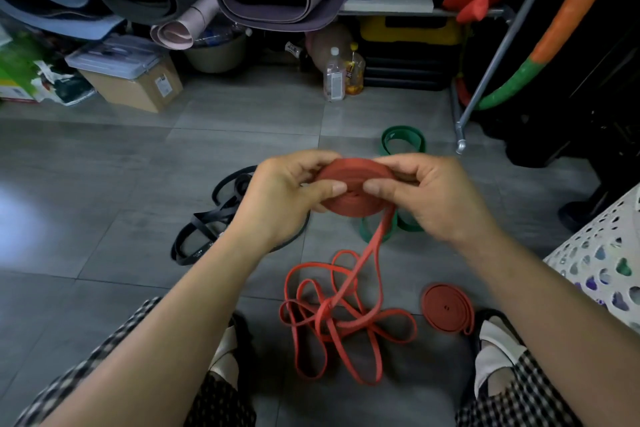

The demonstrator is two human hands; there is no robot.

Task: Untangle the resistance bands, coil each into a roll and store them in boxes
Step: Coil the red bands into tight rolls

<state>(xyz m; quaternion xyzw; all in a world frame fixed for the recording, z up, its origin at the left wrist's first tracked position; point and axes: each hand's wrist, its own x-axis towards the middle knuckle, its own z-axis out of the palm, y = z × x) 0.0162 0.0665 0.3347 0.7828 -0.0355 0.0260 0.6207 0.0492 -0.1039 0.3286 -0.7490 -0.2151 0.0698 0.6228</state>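
- Red roll (pixel 353 185): a partly wound coil of red band, held above the floor between both hands, its flat face tilted toward the camera.
- Left hand (pixel 287 198): closed on the roll's left side, thumb pressed on the face, fingers behind the rim.
- Right hand (pixel 426 198): closed on the right side, thumb on the face opposite the other thumb. Both grips are narrow and firm.
- Loose tail (pixel 372 246): two strands drop from the roll's lower edge to a red tangle (pixel 339 319) on the floor tiles (pixel 138 166), where the loops cross at an apparent knot. Risk: further winding would likely draw this snarl tight or lift it whole; it wants freeing first.
- Risk: easing either thumb may let the wound layers spring loose.
- Finished red coil (pixel 446 308): lies flat just beside the tangle; a dragged loop could catch it.
- Green band (pixel 401 142) lies beyond and under the hands, black bands (pixel 207 218) to the left, both unrolled.
- Cardboard box (pixel 138 83): well apart, at rear left; whether it is the intended store cannot be told.
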